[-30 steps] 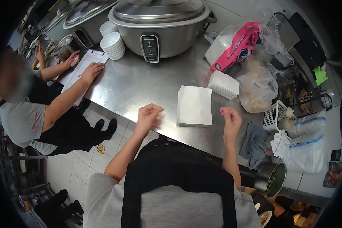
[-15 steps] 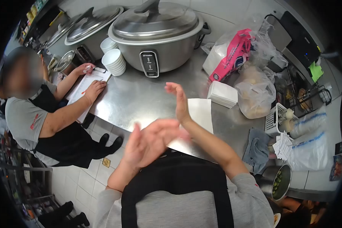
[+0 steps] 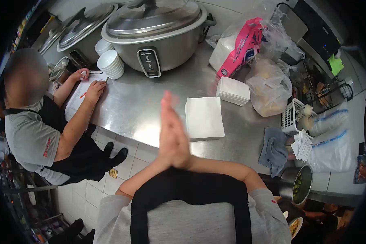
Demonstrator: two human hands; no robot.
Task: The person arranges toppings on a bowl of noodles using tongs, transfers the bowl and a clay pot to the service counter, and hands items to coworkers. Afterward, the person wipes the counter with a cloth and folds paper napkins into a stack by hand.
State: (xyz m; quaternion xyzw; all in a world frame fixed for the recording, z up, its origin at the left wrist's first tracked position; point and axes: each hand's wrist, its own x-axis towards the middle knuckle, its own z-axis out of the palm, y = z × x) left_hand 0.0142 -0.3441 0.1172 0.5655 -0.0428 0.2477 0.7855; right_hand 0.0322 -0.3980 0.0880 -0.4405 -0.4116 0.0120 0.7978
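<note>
My left hand [image 3: 166, 136] and my right hand [image 3: 182, 144] are pressed palm to palm in front of my chest, fingers stretched out and partly smeared by motion. Nothing shows between them. Just beyond, to the right, a stack of white paper napkins [image 3: 205, 118] lies on the steel table [image 3: 138, 97]. A smaller stack of folded white napkins [image 3: 233, 90] sits behind it, beside a pink-printed plastic pack [image 3: 242, 46] with white paper inside.
A large rice cooker [image 3: 150, 44] stands at the back, with white bowls [image 3: 110, 64] stacked on its left. On the left, a co-worker [image 3: 32, 130] leans over a paper sheet [image 3: 79, 95]. To the right are a grey cloth [image 3: 274, 150] and a metal pot [image 3: 288, 183] of green fruits.
My hands, apart and crossing before, have come together palm to palm. The napkin stack is less covered by my right arm. The view has shifted slightly.
</note>
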